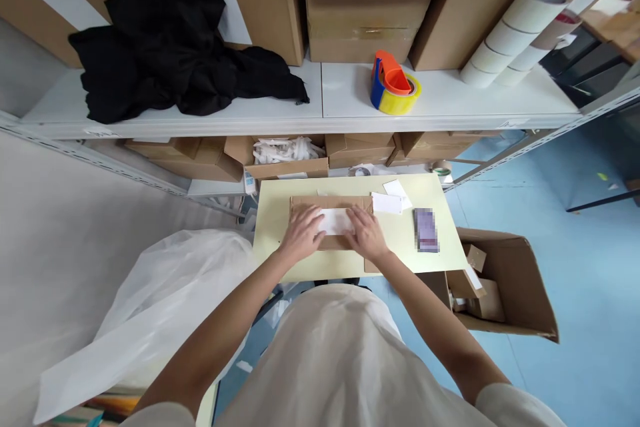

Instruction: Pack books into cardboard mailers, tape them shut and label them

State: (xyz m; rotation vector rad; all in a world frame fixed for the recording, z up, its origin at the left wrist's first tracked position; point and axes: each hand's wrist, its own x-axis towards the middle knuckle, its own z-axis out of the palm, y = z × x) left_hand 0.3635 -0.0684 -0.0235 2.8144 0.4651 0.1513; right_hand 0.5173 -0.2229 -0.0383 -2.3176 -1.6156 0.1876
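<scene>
A small brown cardboard box (pixel 332 202) lies on the pale yellow table in front of me. On its top sits a white label (pixel 335 221). My left hand (pixel 302 233) rests on the left part of the box, its fingertips at the label's left end. From the other side, my right hand (pixel 367 233) touches the label's right end with outstretched fingers. Both hands lie fairly flat, and neither grips anything. White slips of paper (pixel 387 203) lie just right of the box. Part of the box is hidden under my hands.
Right on the table (pixel 270 260) is a blurred-out phone-like object (pixel 426 230). An open carton (pixel 525 287) with small boxes stands on the floor. The shelf (pixel 345 90) ahead bears a tape dispenser (pixel 395 83), black cloth (pixel 175 47) and label rolls (pixel 510 40). Plastic sheeting (pixel 165 287) lies left.
</scene>
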